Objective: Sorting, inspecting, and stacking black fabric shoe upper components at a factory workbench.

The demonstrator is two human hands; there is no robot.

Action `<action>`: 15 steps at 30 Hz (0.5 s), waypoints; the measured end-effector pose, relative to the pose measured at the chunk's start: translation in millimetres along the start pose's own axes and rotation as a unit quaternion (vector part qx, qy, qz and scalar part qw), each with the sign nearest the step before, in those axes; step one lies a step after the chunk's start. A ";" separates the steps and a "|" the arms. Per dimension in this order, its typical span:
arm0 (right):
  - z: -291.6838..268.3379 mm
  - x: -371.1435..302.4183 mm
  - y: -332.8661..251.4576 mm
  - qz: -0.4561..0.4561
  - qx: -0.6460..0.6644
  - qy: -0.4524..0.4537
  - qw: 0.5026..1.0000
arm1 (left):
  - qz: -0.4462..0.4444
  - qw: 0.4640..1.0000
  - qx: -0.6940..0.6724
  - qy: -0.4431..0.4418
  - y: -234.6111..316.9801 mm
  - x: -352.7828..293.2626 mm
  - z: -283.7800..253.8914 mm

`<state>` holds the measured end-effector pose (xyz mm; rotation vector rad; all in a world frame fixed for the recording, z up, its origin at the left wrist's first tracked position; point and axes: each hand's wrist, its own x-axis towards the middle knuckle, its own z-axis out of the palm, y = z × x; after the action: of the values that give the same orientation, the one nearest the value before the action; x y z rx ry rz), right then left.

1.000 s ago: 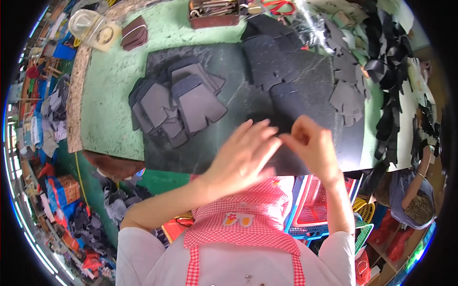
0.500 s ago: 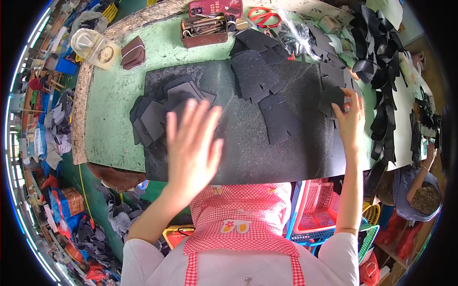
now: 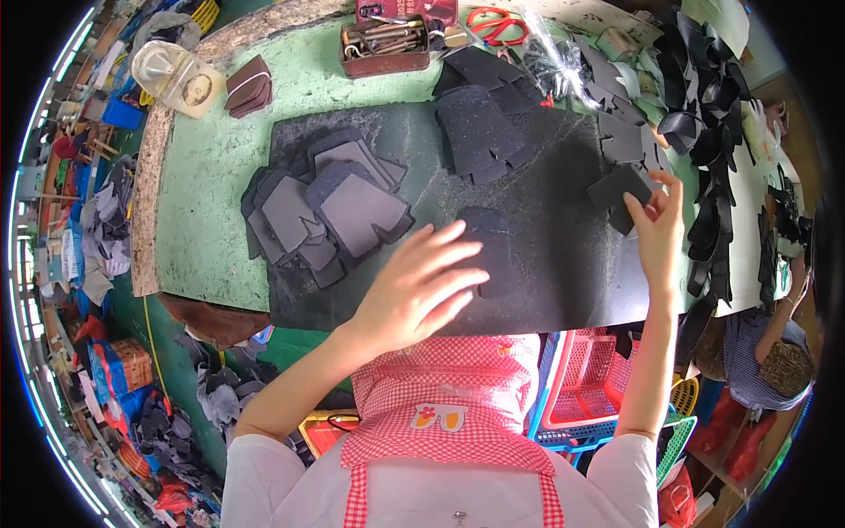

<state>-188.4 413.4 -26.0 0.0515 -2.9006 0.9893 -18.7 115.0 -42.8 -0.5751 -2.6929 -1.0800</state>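
Since the earlier frame, the left hand (image 3: 424,286) has moved from the left pile (image 3: 363,207) to the middle piece (image 3: 495,242), itself shifted nearer the front edge of the mat (image 3: 559,233); work apparently now centres there. That hand is spread, gripping nothing, contact unconfirmed; the right hand (image 3: 658,220) still pinches a dark piece (image 3: 614,188) at the mat's right.

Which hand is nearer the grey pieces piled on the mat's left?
Left: the left hand is just right of the pile; the right hand is far across the black mat.
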 end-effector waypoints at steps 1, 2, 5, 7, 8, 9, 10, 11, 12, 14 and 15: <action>-2.0 -0.6 4.6 -0.023 0.102 -0.012 0.994 | -0.007 0.999 -0.009 0.037 0.2 3.1 -1.7; -3.3 -2.1 7.1 -0.045 0.203 -0.024 0.978 | -0.015 0.997 -0.018 0.074 -1.0 7.0 -3.4; -5.6 -14.7 -13.2 -0.067 0.155 -0.046 0.985 | -0.051 0.987 -0.083 0.125 0.1 23.3 -4.4; -7.4 -25.7 -41.7 -0.047 0.210 -0.127 0.968 | -0.132 0.976 -0.136 0.110 9.8 34.9 -3.5; -2.6 -29.8 -45.1 -0.030 0.240 -0.196 0.950 | -0.198 0.959 -0.185 0.087 15.1 38.6 -2.9; 4.1 -39.3 -57.0 -0.018 0.283 -0.261 0.923 | -0.184 0.955 -0.202 0.112 13.8 41.6 3.7; 10.1 -48.9 -70.2 -0.004 0.324 -0.323 0.889 | -0.186 0.955 -0.202 0.112 12.4 41.3 3.2; 16.9 -56.2 -77.8 0.025 0.351 -0.344 0.870 | -0.199 0.954 -0.211 0.075 11.0 40.0 1.9; 22.3 -61.5 -80.4 0.055 0.377 -0.363 0.850 | -0.211 0.951 -0.222 0.035 9.6 37.9 1.2; 25.9 -62.9 -75.9 0.075 0.321 -0.412 0.849 | -0.318 0.892 -0.322 0.009 8.9 34.1 -11.0; 27.9 -64.3 -75.7 0.088 0.296 -0.423 0.852 | -0.330 0.887 -0.322 -0.009 6.4 27.1 -13.1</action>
<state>-121.7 336.9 -7.3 0.3387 -3.1514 2.3835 -40.3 117.8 -21.0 0.3196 -2.5423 -2.1738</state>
